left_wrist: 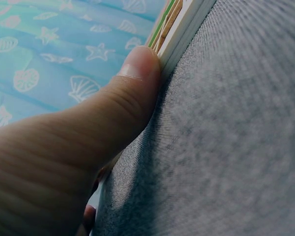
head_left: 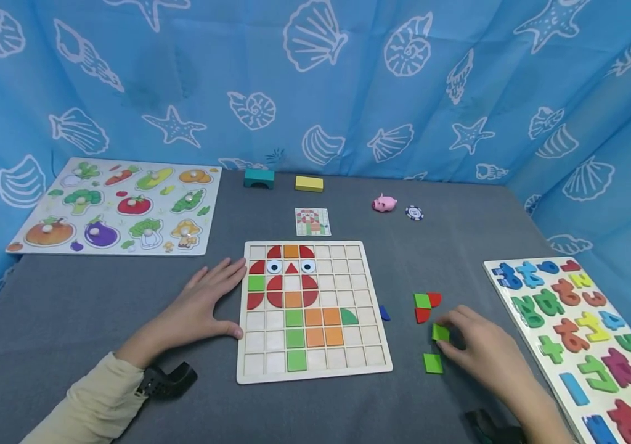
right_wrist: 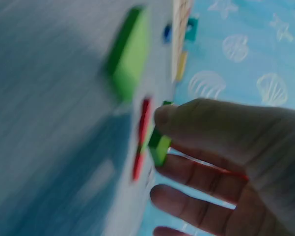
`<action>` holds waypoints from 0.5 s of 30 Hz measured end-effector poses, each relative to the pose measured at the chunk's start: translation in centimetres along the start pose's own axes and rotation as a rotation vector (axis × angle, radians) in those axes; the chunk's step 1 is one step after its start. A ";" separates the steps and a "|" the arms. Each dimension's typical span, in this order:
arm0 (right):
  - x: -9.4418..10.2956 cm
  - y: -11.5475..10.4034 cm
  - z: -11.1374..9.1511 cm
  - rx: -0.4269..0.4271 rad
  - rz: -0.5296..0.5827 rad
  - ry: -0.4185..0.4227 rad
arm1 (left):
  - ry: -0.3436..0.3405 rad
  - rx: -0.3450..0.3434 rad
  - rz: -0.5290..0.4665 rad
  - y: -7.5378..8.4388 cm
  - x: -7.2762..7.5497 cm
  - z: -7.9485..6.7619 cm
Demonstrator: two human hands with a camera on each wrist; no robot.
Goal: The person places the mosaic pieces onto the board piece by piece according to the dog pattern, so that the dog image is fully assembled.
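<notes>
My left hand [head_left: 207,305] rests at the left edge of a wooden grid board [head_left: 315,371], thumb and fingertips touching its rim. In the left wrist view the thumb [left_wrist: 137,73] presses the board's side. Red, orange and green tiles and two eye tiles fill some of the cells. Right of the board, my right hand [head_left: 479,342] pinches a green square tile [right_wrist: 159,147] between thumb and fingers. Below it on the cloth lies another green square [head_left: 433,364]. Just beyond sit a green square [head_left: 422,301] and two red pieces [head_left: 423,316]. A blue piece [head_left: 384,313] lies by the board's right edge.
A vegetable puzzle [head_left: 121,237] lies back left, a number puzzle [head_left: 521,302] at right. Behind the board are a pattern card [head_left: 312,222], a teal block [head_left: 259,179], a yellow block [head_left: 309,184], a pink pig [head_left: 384,203] and a poker chip [head_left: 414,213].
</notes>
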State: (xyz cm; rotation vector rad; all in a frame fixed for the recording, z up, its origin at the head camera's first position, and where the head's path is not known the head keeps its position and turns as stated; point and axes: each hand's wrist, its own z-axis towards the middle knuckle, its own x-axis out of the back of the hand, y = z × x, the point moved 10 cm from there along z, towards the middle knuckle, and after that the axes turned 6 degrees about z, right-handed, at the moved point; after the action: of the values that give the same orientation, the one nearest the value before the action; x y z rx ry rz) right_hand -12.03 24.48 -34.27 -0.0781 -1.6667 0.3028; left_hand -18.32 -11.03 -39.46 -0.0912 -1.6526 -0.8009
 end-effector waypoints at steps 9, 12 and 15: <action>-1.0 -10.2 2.1 0.375 -0.016 0.026 | 0.000 -0.005 0.009 -0.2 -0.1 0.0; -1.9 -12.1 2.3 0.442 -0.013 -0.004 | 0.000 -0.010 0.011 -0.2 -0.2 0.1; -2.5 -13.1 2.5 0.471 -0.010 -0.018 | 0.003 -0.012 0.016 -0.1 -0.2 0.1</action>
State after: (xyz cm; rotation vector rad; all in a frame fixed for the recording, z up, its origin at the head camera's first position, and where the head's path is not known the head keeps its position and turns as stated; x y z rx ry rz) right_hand -12.54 10.92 -33.70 0.2856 -1.5740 0.6808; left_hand -18.42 -11.03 -39.68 -0.1120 -1.6425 -0.7986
